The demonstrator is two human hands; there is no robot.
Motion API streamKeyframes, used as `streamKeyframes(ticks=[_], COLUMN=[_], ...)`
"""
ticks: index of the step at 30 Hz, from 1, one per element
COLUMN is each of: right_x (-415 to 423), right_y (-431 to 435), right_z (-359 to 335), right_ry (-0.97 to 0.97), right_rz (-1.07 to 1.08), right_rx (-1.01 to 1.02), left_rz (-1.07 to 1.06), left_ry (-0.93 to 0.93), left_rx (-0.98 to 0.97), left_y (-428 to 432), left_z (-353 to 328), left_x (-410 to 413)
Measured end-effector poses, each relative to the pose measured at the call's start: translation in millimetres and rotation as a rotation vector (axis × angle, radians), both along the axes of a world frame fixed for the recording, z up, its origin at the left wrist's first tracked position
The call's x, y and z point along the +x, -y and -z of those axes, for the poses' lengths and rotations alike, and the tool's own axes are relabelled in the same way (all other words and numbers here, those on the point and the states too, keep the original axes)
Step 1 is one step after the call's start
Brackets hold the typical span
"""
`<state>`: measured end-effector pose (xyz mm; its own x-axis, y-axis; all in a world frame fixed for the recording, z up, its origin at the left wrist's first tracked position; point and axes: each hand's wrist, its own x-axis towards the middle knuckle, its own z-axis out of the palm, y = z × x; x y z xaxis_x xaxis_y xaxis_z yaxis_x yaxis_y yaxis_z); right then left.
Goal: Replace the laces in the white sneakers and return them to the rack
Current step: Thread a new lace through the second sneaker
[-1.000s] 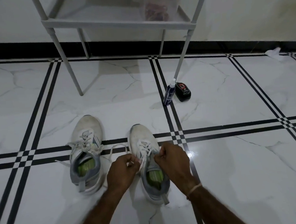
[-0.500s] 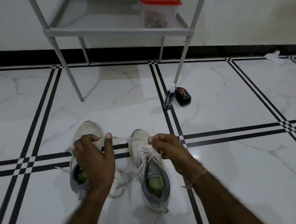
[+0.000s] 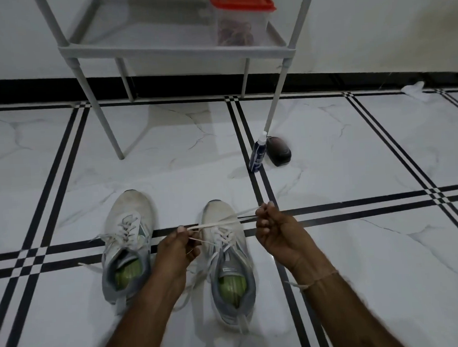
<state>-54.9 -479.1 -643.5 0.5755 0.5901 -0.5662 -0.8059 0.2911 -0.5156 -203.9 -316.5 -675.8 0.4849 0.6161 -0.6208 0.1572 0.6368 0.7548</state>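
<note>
Surroundings: the grey rack is standing on the marble-pattern floor against the wall, well beyond the shoes. A clear container with a red lid is sitting on the right end of its shelf, and its contents are too blurred to identify. A dark blue spray bottle is standing upright by the rack's front right leg, with a small black object lying just beside it. A crumpled white scrap is lying far right near the skirting. Nothing is blocking your path to the rack.

Both white sneakers are resting side by side on the floor in front of you, toes pointing to the rack, with grey collars and green insoles showing. The left sneaker is lying with loose lace ends trailing. The right sneaker is sitting between your forearms.

Your left hand is pinching one white lace, and your right hand is gripping its other end in curled fingers. You're holding it taut across the right sneaker's upper.
</note>
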Motion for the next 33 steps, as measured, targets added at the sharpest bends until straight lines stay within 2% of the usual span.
streamKeyframes(ticks=[3, 5, 7, 10, 13, 14, 15, 17, 18, 19, 21, 22, 23, 27, 30, 32, 33], right_x=[-1.2, -0.2, 2.0, 13.6, 20.7, 19.5, 16.3, 2.8, -6.3, -14.8, -28.6, -32.6, -33.6, -20.8, -25.8, -37.0, -42.1], right_y=[1.1, 3.6, 4.1, -1.3, -2.7, -1.5, -1.2, -3.5, -6.5, -10.5, -17.7, -20.0, -20.6, -7.2, 0.3, -3.3, -7.3], right_z=[-6.3, -22.7, -41.3, -52.8, -44.2, -39.6, -34.1, -24.7, -20.9, -17.6, -15.2, -15.9, -16.5, -12.8, -7.4, -5.9, -6.3], right_ry=[0.008, 0.079, 0.180, 0.288, 0.274, 0.271, 0.276, 0.309, 0.320, 0.322, 0.316, 0.300, 0.268, 0.191, 0.269, 0.384, 0.448], right_rz=[0.035, -0.028, -0.099, -0.054, 0.010, 0.000, -0.029, -0.128, -0.190, -0.246, -0.321, -0.327, -0.303, -0.154, -0.223, -0.341, -0.393], right_rx=[0.068, 0.073, 0.036, -0.042, -0.122, -0.155, -0.184, -0.215, -0.219, -0.218, -0.216, -0.202, -0.181, -0.170, -0.244, -0.311, -0.331], left_rz=[0.018, 0.098, 0.131, 0.033, -0.150, -0.172, -0.159, 0.021, 0.147, 0.269, 0.456, 0.524, 0.535, 0.376, 0.339, 0.428, 0.518], left_ry=[0.077, 0.111, 0.131, 0.042, -0.029, -0.057, -0.126, -0.295, -0.268, -0.187, 0.006, 0.067, 0.081, -0.066, -0.325, -0.239, -0.140], left_rx=[0.015, 0.131, 0.152, -0.005, -0.240, -0.198, -0.022, 0.680, 0.957, 1.010, 0.796, 0.740, 0.764, 0.907, 1.275, 1.319, 1.211], left_y=[12.4, 20.7, 27.8, 30.8, 22.7, 22.4, 22.8, 24.4, 27.4, 32.2, 39.6, 40.5, 35.4, -2.7, -13.4, -0.9, 7.2], left_z=[-9.3, -16.9, -21.8, -19.8, -7.6, -3.9, -1.2, 2.1, -0.8, -9.3, -26.6, -30.3, -28.7, -14.4, -7.5, -9.6, -9.8], left_x=[-2.1, -7.3, -9.6, -9.2, -10.8, -12.6, -15.3, -18.0, -15.9, -8.7, 7.2, 11.9, 12.5, -9.8, -23.0, -17.9, -13.2])
